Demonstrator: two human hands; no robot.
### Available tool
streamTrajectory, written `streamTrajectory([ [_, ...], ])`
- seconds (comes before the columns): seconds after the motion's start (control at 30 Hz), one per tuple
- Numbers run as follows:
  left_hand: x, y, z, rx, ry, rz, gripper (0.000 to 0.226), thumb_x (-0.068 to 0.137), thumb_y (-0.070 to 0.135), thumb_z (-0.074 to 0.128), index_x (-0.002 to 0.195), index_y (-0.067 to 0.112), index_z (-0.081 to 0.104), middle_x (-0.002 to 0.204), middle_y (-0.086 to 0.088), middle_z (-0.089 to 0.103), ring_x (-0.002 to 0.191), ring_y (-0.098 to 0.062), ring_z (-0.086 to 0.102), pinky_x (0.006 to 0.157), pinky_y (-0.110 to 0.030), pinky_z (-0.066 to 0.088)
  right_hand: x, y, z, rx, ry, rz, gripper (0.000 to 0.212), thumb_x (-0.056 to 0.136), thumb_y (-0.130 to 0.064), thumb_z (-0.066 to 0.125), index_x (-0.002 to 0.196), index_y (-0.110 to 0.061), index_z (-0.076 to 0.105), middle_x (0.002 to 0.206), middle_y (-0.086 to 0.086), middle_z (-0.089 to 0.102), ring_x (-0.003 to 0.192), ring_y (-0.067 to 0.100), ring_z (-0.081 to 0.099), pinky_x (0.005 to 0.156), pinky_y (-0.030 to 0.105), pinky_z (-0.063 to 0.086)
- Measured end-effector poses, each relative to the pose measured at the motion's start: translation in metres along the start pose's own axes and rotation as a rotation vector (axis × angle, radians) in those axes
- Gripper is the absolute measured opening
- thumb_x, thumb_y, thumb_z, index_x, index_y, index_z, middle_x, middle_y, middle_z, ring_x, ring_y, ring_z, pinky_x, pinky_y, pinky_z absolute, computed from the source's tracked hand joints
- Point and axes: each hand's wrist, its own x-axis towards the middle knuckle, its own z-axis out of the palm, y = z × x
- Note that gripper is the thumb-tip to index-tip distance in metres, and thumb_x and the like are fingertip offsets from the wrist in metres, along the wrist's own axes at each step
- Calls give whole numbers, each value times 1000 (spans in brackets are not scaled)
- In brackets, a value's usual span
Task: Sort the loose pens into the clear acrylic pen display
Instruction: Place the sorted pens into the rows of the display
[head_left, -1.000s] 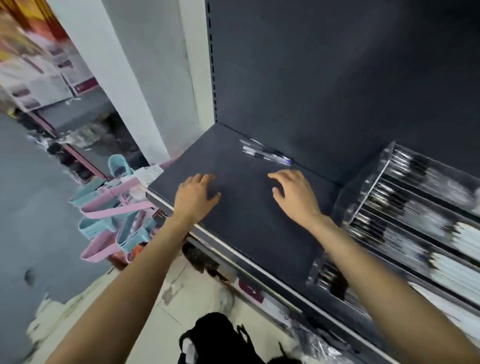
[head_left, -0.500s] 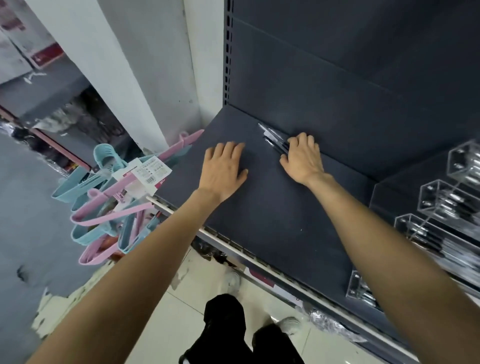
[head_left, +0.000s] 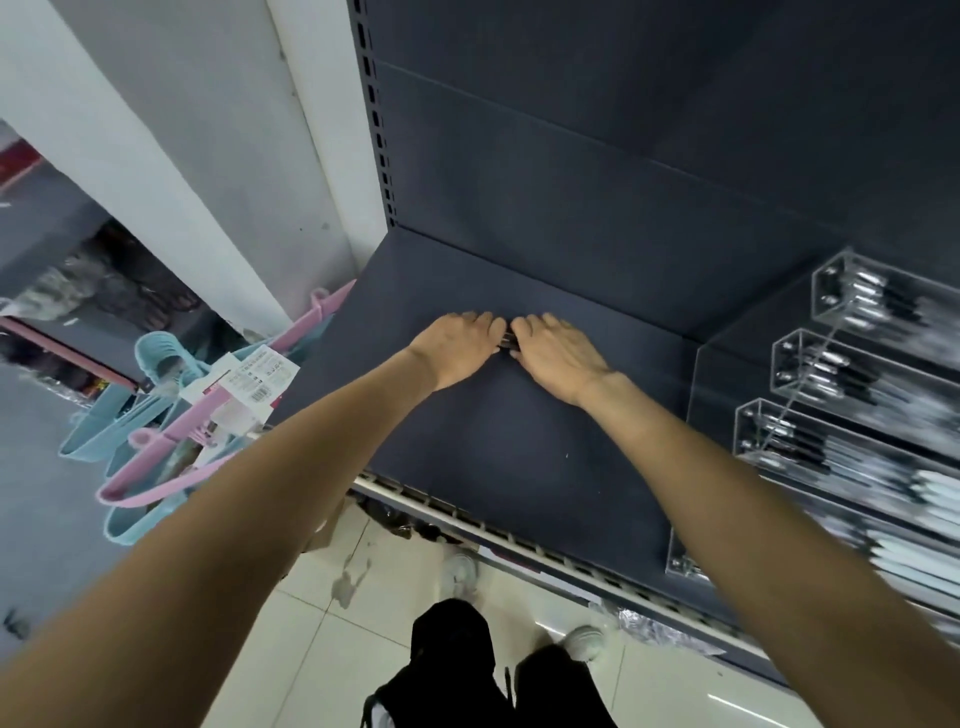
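Both hands meet over the loose pens (head_left: 507, 340) at the back of the dark shelf (head_left: 498, 447). Only a short dark sliver of the pens shows between them. My left hand (head_left: 457, 345) closes on the pens from the left with its fingers curled at the tips. My right hand (head_left: 558, 353) closes on them from the right, also with its fingers curled. The clear acrylic pen display (head_left: 831, 364) stands on the shelf to the right, its stepped compartments holding rows of pens, blurred in this view.
Pink and blue plastic hangers (head_left: 156, 447) with a barcode tag hang off the shelf's left end. A white pillar (head_left: 208, 156) rises at the left. The shelf's front rail (head_left: 493, 535) runs below my arms, with tiled floor and my legs beneath.
My left hand slid right across the shelf to join my right hand at the pens. The right hand has curled over them. The view has tilted down and closer.
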Motion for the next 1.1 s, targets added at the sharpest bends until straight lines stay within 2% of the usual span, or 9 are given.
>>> streamTrajectory([
  [0.07,-4,0,-8,-194,-78,-41,26,104,24,29,119,7,42,114,-11,58,100,-30,59,77,-35,41,-8,7,-7,8,46,34,34,98,-30,45,123,-8,48,123,12,53,114,28,45,97,36,34],
  [0.13,-15,0,-14,-520,-114,-128,26,103,29,34,114,9,47,102,-7,63,92,-29,61,75,-35,42,-25,14,-18,128,217,96,45,92,-30,56,132,-12,47,131,9,49,123,28,39,105,36,29],
  [0.3,-69,25,-32,-1696,-14,-282,19,102,17,41,103,10,58,76,6,57,63,-6,51,59,-18,47,-91,0,-55,955,624,359,58,87,-16,65,138,-26,39,129,-1,45,115,9,45,96,16,36],
  [0.43,-103,49,-55,-2231,41,-246,25,102,14,37,106,7,61,72,7,56,59,-4,49,55,-15,42,-121,-29,-67,1476,526,483,37,90,-21,62,124,-27,52,107,-9,61,92,3,57,77,16,45],
  [0.5,-115,62,-65,-2339,59,-238,26,101,14,38,108,6,61,73,6,60,59,-4,51,53,-15,43,-130,-40,-68,1624,407,481,28,92,-23,59,119,-25,57,107,-5,65,85,3,58,71,20,43],
  [0.63,-135,86,-73,-2362,43,-248,30,92,20,48,114,4,62,81,3,66,63,-5,56,56,-16,47,-141,-52,-73,1603,330,410,23,92,-28,58,114,-27,62,104,-9,66,77,-3,56,67,16,40],
  [0.77,-152,100,-77,-2373,-8,-268,37,90,20,50,120,2,60,92,-3,70,68,-8,61,60,-18,51,-151,-55,-84,1567,308,365,18,90,-30,61,107,-26,66,75,-16,61,64,1,51,58,15,39],
  [0.93,-169,112,-84,-2280,-86,-245,34,92,21,48,119,5,61,105,-10,71,79,-13,68,68,-23,55,-162,-56,-91,1605,311,254,16,88,-17,65,103,-15,67,68,-8,58,56,6,49,48,19,40],
  [1.1,-179,126,-84,-2315,-76,-256,27,99,14,40,120,13,55,109,-13,71,87,-23,71,76,-32,58,-170,-58,-90,1574,265,206,16,87,-10,65,102,-6,65,68,-4,58,57,7,53,51,19,46],
])
